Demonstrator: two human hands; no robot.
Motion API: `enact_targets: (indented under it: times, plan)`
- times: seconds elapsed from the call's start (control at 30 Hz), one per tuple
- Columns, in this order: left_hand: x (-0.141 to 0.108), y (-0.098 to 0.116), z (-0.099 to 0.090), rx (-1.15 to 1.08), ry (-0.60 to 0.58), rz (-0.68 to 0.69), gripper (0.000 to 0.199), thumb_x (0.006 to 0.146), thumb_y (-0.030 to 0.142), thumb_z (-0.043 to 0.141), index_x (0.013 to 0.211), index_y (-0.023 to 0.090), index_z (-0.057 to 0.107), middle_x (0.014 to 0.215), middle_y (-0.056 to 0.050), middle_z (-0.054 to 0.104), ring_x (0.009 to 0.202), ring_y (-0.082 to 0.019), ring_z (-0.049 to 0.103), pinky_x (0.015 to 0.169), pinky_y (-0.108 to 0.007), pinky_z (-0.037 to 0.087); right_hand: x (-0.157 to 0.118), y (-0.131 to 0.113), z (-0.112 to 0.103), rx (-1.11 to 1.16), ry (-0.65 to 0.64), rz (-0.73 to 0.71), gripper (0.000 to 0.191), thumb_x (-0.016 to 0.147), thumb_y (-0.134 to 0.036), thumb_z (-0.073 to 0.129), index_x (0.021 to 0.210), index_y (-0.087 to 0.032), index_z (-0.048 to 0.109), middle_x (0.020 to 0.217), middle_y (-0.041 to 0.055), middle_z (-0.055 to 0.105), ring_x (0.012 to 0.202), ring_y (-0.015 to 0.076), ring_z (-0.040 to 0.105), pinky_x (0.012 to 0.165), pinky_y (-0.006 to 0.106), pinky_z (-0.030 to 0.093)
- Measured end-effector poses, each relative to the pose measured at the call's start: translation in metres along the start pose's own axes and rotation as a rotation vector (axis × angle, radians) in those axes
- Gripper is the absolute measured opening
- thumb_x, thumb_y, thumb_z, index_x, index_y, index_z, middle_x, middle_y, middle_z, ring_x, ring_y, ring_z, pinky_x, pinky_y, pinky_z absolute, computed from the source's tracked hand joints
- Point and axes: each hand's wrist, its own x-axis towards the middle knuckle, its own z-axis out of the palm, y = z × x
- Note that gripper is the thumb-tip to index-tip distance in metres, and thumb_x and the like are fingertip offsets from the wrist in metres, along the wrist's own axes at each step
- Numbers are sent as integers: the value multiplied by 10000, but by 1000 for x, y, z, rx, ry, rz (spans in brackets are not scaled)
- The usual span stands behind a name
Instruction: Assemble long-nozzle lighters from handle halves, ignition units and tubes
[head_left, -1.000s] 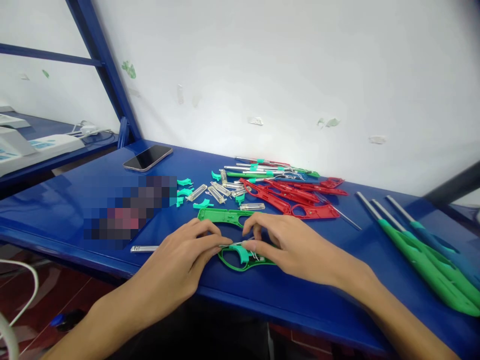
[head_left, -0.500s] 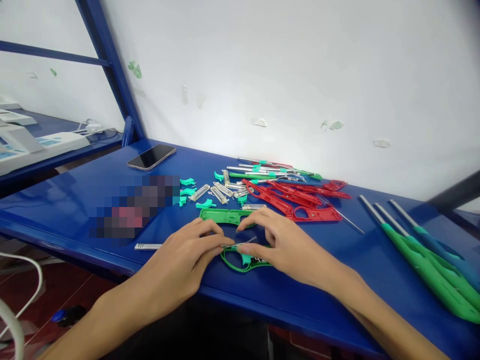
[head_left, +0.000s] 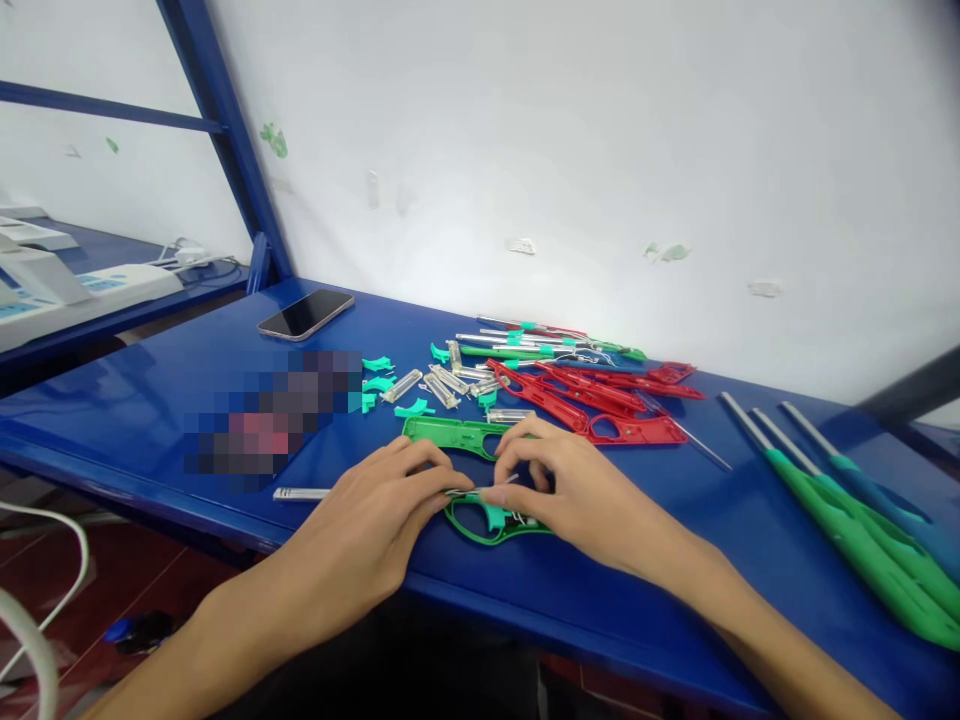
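Note:
My left hand (head_left: 394,495) rests over an opened lighter, its thumb and index finger pinched at the inner end of the metal tube (head_left: 298,494). That tube sticks out to the left from beneath the hand. Close by, my right hand (head_left: 566,480) bends its thumb and index finger around a thin wire-like piece (head_left: 512,479). Under the fingertips lies a green lighter half-shell (head_left: 484,541) with a teal trigger (head_left: 496,517) and white wires in it. My fingers hide much of its inside. The other green half-shell (head_left: 450,434) lies just behind.
Beyond lie clear fuel tanks (head_left: 442,385), teal triggers (head_left: 415,408), red half-shells (head_left: 637,430) and metal tubes (head_left: 487,340). Several closed lighters (head_left: 847,530) lie at the right. A phone (head_left: 307,314) and a blurred-out item (head_left: 274,415) are left. A white wall (head_left: 600,150) stands behind.
My right thumb and index finger have drawn closer to each other at the thin piece. The left hand keeps nearly the same hold. The whole view has shifted slightly.

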Motion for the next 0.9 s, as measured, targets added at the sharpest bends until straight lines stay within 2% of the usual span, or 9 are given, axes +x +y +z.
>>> enact_targets:
  times: [0.33,0.63,0.77,0.9]
  plan:
    - [-1,3,0,-5,-1,14,359,1119,187,352,1221,294,679,1183,-24,653,1058,-221,619,1009,-413,489,-4,1,1,65,-23,-69,145,1000,-333,728,906,-246,661,1037,-33,592,691,94,507,647,256,439]
    - [0,1,0,-35,9,15,333,1118,183,380,1194,306,681,1170,-11,647,1051,-209,614,967,-379,486,-5,-2,-3,23,-16,-94,102,1002,-300,725,927,-243,689,1016,-29,612,656,87,509,615,249,433]
    - [-1,0,-1,-30,-8,23,337,1111,155,386,1172,279,693,1183,-21,631,1053,-207,597,967,-373,485,-8,-3,-10,-24,-23,-142,79,1020,-317,698,998,-255,741,1027,-11,672,720,114,588,651,265,463]
    - [-3,0,-2,-4,-12,47,387,1094,119,396,1240,302,704,1193,-26,623,1048,-216,587,956,-384,490,-8,-4,-16,-72,-16,-137,80,987,-306,745,944,-255,788,1045,2,716,829,149,662,731,290,492]
